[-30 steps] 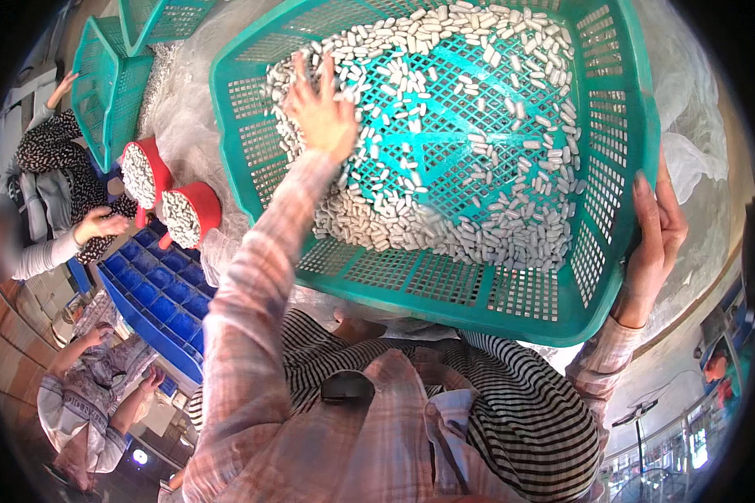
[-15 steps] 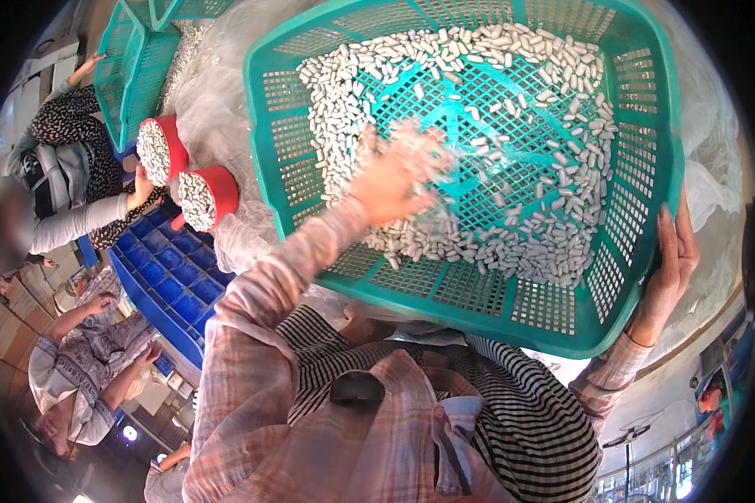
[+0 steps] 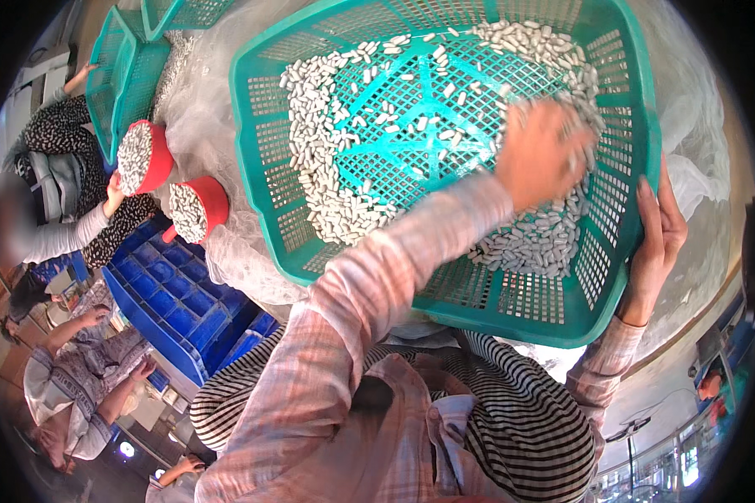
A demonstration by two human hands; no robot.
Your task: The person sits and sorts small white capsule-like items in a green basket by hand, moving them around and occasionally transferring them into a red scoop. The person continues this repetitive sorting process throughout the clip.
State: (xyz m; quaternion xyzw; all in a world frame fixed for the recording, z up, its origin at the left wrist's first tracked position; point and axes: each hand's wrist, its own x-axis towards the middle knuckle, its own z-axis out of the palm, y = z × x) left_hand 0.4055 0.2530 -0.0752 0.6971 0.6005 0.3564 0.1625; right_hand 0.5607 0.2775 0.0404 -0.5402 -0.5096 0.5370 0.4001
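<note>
A large green plastic basket [image 3: 252, 168] with a slotted wall and mesh bottom is tilted over my lap. Many white capsule-shaped pills [image 3: 319, 180] lie in it, heaped along the sides and sparse in the middle. Inside the basket, toward its right side, my left hand [image 3: 545, 155] is among the pills. Its fingers are smeared by motion, and whether they hold any pills is hidden. My right hand [image 3: 658, 239] grips the basket's right side from outside, with some of its fingers out of sight.
Two red scoops [image 3: 205, 210] full of pills stand to the left, a person's hand [image 3: 115, 194] at the farther one. Below them is a blue divided tray [image 3: 172, 293]. More green baskets [image 3: 113, 92] and loose pills are at the far left. Clear plastic sheeting [image 3: 218, 109] lies under things.
My left hand has swept from the basket's left-middle across to its right side, shifting pills along. The basket sits slightly further left in view. My right hand keeps its hold.
</note>
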